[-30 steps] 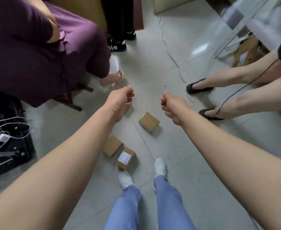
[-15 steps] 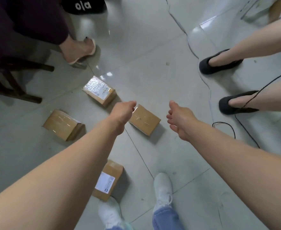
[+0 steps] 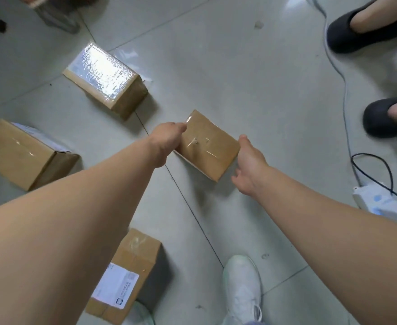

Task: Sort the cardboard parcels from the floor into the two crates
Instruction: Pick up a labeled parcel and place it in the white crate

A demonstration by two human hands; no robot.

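Nearest, low on the floor (image 3: 251,66), a white shoe (image 3: 242,285), toe pointing away. Just left of it a labelled parcel (image 3: 131,266), lying flat, white label up, its left side hidden under the left forearm.

Farther out, mid-floor, the middle parcel (image 3: 208,146): brown, clear tape across the top, flat on the floor, askew to the dark tile joint beside it. Left hand (image 3: 167,137) at its left end, back of the hand up, thumb touching the top corner, fingers tucked out of sight; grasping or merely resting, impossible to tell. Right hand (image 3: 249,165) at its right end, released: thumb raised against the far right corner, fingers loose and spread beside the near corner, closed round nothing.

Toward the left edge of the visible floor, a plain parcel (image 3: 21,153), flat, well apart from the middle one, a bit of white label showing on its far side. Toward the right edge, a white device (image 3: 385,202) with a black cable (image 3: 368,154) looped above it.

Beyond, left of centre, a shiny parcel (image 3: 106,78), top covered in glaring tape, near the middle parcel but not touching. Along the right side, a grey cable (image 3: 344,90) running away across the floor. At the far right, another person's near black shoe (image 3: 387,116) and far black shoe (image 3: 361,26), well apart from every parcel.
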